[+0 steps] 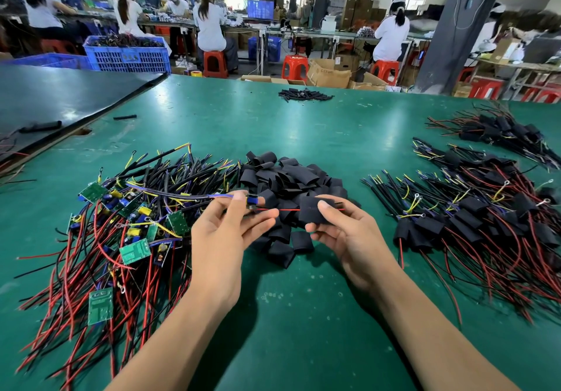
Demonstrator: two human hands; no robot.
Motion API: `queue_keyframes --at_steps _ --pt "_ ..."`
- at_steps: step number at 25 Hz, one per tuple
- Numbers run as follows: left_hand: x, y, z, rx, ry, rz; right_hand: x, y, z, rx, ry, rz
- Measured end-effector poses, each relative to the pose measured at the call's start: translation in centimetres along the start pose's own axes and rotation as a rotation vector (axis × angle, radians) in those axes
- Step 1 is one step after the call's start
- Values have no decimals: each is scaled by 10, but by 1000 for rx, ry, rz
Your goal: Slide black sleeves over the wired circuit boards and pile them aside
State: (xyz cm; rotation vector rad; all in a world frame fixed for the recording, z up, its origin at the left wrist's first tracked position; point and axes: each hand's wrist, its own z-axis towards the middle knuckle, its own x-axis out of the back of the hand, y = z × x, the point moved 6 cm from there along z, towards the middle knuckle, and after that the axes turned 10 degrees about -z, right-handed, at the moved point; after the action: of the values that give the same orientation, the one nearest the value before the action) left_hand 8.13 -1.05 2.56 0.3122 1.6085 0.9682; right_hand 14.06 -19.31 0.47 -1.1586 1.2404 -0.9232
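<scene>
Centre of frame: a wired circuit board (252,202) is pinched between the thumb and curled fingertips of the left hand (218,239), its blue part showing just past the thumb tip. One black sleeve (312,214) is gripped by the right hand (349,239) — thumb on top, fingers curled beneath. A red wire (288,209) from the board is seen to pass through the sleeve and emerge at its right edge; the board itself lies outside the sleeve, to its left. Behind both hands, loose sleeves (291,178) are heaped. At left lie unsleeved boards (121,223); at right, 2 piles of sleeved boards (470,217) — all on the green table (288,314).
</scene>
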Motion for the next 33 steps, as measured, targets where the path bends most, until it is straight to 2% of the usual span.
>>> queue_keyframes --at_steps 3,6,12,19,23,25,30,33 --pt "-2 -9 -2 62 -39 73 -6 -1 -2 -29 -8 108" --pt "-3 -16 -5 96 -57 202 -15 -5 -6 0 -73 107" --pt "1 -22 -5 141 -41 293 -27 -2 -12 46 -125 85" --pt "-6 -29 -10 356 -143 87 -23 -3 -10 43 -102 115" --pt "-7 -32 -11 462 -136 -14 -22 -8 -10 133 -71 -30" --pt "-9 -33 -12 504 -154 -48 -21 -8 -10 119 -67 -16" --pt "-8 -33 -10 492 -125 -59 -28 -14 -15 133 -258 94" --pt "-7 -32 -9 490 -97 -77 -28 -16 -16 156 -274 54"
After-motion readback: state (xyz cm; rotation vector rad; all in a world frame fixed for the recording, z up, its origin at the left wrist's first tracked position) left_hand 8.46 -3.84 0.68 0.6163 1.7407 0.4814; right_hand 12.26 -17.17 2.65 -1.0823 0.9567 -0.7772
